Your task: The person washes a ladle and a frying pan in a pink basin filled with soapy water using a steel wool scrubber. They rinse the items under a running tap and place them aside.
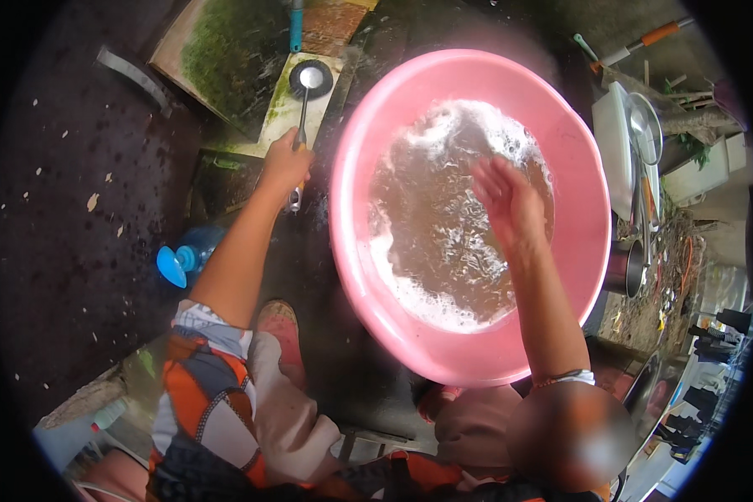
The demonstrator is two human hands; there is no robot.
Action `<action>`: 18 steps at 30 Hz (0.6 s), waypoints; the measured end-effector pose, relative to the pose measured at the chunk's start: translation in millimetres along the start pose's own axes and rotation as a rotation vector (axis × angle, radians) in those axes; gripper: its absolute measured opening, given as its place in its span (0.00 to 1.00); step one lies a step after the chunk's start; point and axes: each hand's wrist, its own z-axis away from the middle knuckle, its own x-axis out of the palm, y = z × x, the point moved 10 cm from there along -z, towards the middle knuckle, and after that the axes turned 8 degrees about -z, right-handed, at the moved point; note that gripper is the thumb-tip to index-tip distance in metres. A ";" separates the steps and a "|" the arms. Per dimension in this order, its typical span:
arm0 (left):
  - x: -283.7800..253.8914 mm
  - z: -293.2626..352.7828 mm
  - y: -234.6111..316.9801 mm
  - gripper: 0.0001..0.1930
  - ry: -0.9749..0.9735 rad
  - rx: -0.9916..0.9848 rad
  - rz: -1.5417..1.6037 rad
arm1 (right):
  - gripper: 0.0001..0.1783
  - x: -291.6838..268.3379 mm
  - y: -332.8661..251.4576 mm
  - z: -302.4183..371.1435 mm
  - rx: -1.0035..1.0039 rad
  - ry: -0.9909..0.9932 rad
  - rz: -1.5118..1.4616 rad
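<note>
My left hand (289, 165) is closed around the handle of a long-handled scrubber (311, 77), whose round head is dark at the rim and pale in the middle. The head points away from me over a mossy pale slab. My right hand (509, 199) is stretched out over the big pink basin (356, 272), holding nothing, its fingers slightly blurred. Brownish, rippling water (427, 226) fills the basin's bottom, with white foam around its edge. Whether my right fingertips touch the water I cannot tell.
A clear blue bottle (201, 244) with a bright blue top lies left of my left forearm. Beyond the basin's right rim are a white tub (615, 146), a strainer (647, 125) and a dark metal pot (625, 268). A turquoise-handled tool (296, 29) lies at the far left.
</note>
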 end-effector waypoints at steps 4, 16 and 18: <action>10.0 -4.8 12.0 0.35 -0.131 -0.036 -0.080 | 0.29 -119.7 38.8 23.0 0.174 0.223 0.221; -2.0 -6.7 60.2 0.30 0.127 0.144 -0.047 | 0.10 -241.6 57.8 50.8 0.143 0.390 0.403; -16.1 4.3 94.5 0.29 0.237 0.360 0.027 | 0.09 -237.5 54.5 51.0 0.131 0.401 0.412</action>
